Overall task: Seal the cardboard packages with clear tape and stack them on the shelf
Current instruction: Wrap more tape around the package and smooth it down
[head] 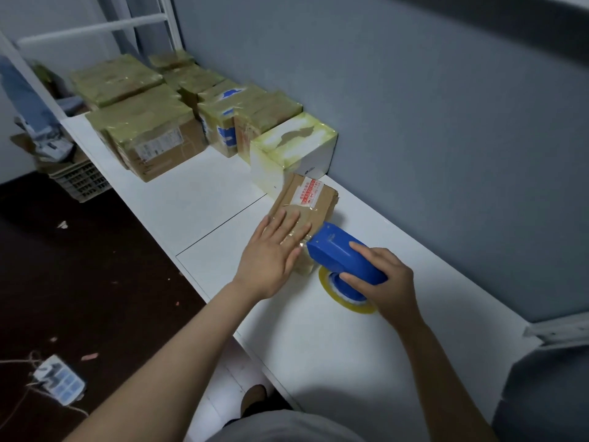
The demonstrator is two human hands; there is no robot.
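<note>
A small brown cardboard package [310,199] with a red-and-white label lies on the white shelf top [334,330]. My left hand [271,250] presses flat on its top, fingers straight. My right hand [382,282] grips a blue tape dispenser [338,250] whose front end touches the package's near right edge. A roll of clear yellowish tape [347,303] sits in the dispenser, under my right hand. A strip of shiny tape shows on the package by my left fingertips.
Several taped packages [153,135] stand in rows farther along the shelf, and a white taped box [293,148] sits just behind the small package. A grey wall [446,122] runs along the right. A crate [81,180] and a power strip [59,379] lie on the dark floor at left.
</note>
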